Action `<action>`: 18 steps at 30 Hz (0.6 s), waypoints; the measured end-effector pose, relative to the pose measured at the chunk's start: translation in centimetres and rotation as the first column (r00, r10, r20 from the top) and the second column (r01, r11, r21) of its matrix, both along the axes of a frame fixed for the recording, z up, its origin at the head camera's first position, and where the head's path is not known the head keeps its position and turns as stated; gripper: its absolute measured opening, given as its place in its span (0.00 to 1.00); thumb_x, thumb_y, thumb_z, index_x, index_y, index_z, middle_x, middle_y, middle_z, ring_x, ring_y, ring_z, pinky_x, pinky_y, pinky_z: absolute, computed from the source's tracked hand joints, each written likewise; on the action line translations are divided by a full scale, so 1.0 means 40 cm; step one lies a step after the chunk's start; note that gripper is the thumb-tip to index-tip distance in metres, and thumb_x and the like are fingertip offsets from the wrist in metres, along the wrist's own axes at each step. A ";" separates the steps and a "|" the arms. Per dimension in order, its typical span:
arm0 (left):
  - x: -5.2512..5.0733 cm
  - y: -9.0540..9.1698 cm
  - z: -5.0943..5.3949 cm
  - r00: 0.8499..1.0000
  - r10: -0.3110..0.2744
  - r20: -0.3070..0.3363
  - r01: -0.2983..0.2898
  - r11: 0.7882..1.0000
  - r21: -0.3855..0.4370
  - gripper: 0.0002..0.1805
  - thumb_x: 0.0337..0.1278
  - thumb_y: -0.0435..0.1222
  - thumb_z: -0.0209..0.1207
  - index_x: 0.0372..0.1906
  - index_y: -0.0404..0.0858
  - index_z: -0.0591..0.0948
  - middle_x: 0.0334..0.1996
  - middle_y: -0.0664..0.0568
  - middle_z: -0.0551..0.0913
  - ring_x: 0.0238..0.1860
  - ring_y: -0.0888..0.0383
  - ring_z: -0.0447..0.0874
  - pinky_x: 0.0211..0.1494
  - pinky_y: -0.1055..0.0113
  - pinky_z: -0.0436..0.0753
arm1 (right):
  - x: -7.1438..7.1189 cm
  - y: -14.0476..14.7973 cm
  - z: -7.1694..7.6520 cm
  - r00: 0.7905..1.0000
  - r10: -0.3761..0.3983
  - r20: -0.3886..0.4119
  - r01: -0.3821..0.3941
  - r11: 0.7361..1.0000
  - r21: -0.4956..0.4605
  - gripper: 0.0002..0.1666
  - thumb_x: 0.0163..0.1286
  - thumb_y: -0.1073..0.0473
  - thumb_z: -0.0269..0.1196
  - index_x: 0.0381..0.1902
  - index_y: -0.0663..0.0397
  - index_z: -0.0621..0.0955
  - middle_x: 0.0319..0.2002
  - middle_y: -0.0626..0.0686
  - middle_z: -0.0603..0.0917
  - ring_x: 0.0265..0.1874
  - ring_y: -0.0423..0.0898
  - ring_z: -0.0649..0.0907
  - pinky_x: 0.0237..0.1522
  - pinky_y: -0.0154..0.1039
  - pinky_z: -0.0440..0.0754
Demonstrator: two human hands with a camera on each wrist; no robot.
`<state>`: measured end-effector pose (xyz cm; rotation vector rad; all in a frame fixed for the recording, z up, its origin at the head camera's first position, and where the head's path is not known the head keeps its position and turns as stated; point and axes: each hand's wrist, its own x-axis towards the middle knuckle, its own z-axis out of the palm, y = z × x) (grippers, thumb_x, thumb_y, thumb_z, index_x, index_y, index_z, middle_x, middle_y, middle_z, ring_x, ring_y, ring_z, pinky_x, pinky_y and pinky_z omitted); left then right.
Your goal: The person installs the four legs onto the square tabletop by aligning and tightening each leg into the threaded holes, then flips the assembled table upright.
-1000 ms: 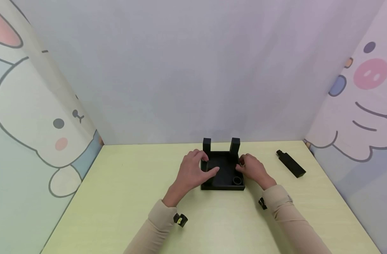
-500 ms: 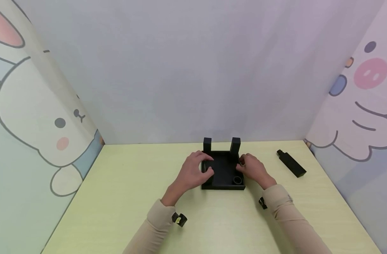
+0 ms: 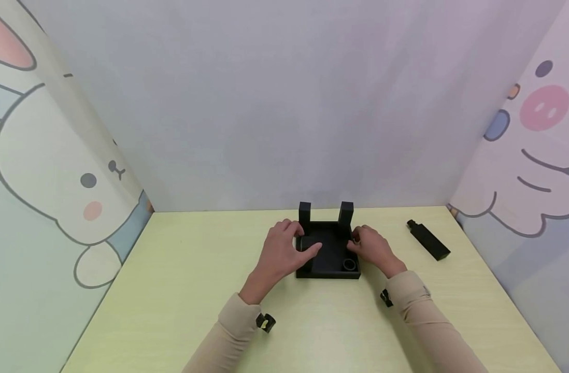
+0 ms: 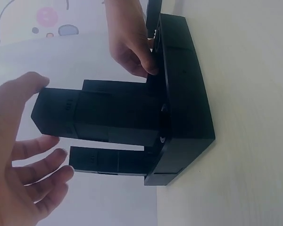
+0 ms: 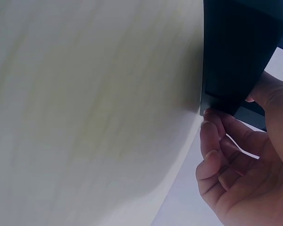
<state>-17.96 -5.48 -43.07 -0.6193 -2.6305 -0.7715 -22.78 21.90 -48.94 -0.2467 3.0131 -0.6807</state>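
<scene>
A shallow black square tray [image 3: 328, 276] with upright black legs stands on the table; it looks like a small table turned upside down. My left hand [image 3: 281, 254] is at the front-left leg [image 3: 308, 242], thumb and index finger on opposite sides of its top end. In the left wrist view the thumb tip touches one corner of that leg [image 4: 94, 115]. Its other fingers are loosely bent. My right hand [image 3: 373, 248] grips the tray's right wall, fingers outside and thumb over the rim. The front-right corner has a round socket [image 3: 349, 264].
A loose black leg [image 3: 428, 240] with a narrower neck lies on the table at the right. Two legs rise at the tray's back corners, including the back-right leg [image 3: 345, 213]. A pale curtain [image 3: 284, 103] hangs behind the table, with cartoon-printed panels at both sides.
My left thumb and fingers turned around the leg's top, then turned back to nearly their first position. The right hand and the tray have stayed in place.
</scene>
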 end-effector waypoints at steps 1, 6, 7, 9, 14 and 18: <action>0.000 -0.001 0.000 1.000 0.004 -0.010 -0.004 1.000 0.005 0.22 0.56 0.59 0.68 0.35 0.45 0.78 0.35 0.55 0.78 0.37 0.58 0.73 0.49 0.60 0.75 | 0.000 0.000 0.000 1.000 0.002 -0.001 -0.002 1.000 -0.002 0.18 0.69 0.54 0.63 0.45 0.66 0.82 0.40 0.61 0.82 0.30 0.48 0.79 0.32 0.45 0.78; 0.004 -0.006 0.007 0.999 -0.030 0.015 0.029 0.999 0.044 0.21 0.57 0.56 0.69 0.34 0.43 0.78 0.33 0.54 0.77 0.37 0.59 0.72 0.46 0.63 0.76 | -0.003 0.002 0.001 1.000 0.010 -0.004 -0.010 1.000 -0.007 0.18 0.69 0.53 0.63 0.44 0.65 0.82 0.40 0.61 0.82 0.30 0.48 0.78 0.31 0.43 0.77; 0.005 -0.008 0.009 0.999 -0.042 0.029 0.040 0.998 0.048 0.21 0.58 0.56 0.68 0.36 0.43 0.79 0.35 0.54 0.78 0.38 0.59 0.73 0.47 0.63 0.77 | -0.003 0.002 0.001 1.000 0.014 -0.006 -0.014 1.000 -0.008 0.18 0.69 0.53 0.63 0.44 0.65 0.82 0.40 0.61 0.82 0.29 0.48 0.78 0.31 0.43 0.77; 0.006 -0.012 0.013 0.996 -0.071 0.059 0.068 0.996 0.054 0.20 0.61 0.55 0.67 0.41 0.42 0.81 0.38 0.53 0.80 0.41 0.58 0.76 0.50 0.63 0.79 | -0.005 0.002 -0.001 1.000 0.020 -0.008 -0.020 1.000 -0.009 0.18 0.69 0.53 0.62 0.44 0.65 0.82 0.40 0.61 0.82 0.29 0.47 0.78 0.31 0.43 0.77; 0.011 -0.023 0.021 0.979 -0.156 0.131 0.147 0.986 0.072 0.23 0.68 0.52 0.62 0.54 0.39 0.83 0.48 0.48 0.82 0.51 0.51 0.79 0.57 0.58 0.80 | -0.006 0.003 -0.002 1.000 0.022 -0.008 -0.022 1.000 -0.009 0.18 0.69 0.53 0.63 0.44 0.65 0.82 0.40 0.61 0.82 0.30 0.47 0.78 0.31 0.43 0.77; 0.012 -0.030 0.024 0.961 -0.216 0.174 0.211 0.976 0.052 0.24 0.74 0.50 0.55 0.62 0.38 0.81 0.54 0.45 0.80 0.54 0.49 0.77 0.59 0.55 0.78 | -0.004 0.005 0.001 1.000 0.017 0.002 -0.017 1.000 -0.007 0.19 0.69 0.53 0.63 0.44 0.66 0.82 0.40 0.62 0.83 0.31 0.48 0.79 0.32 0.44 0.79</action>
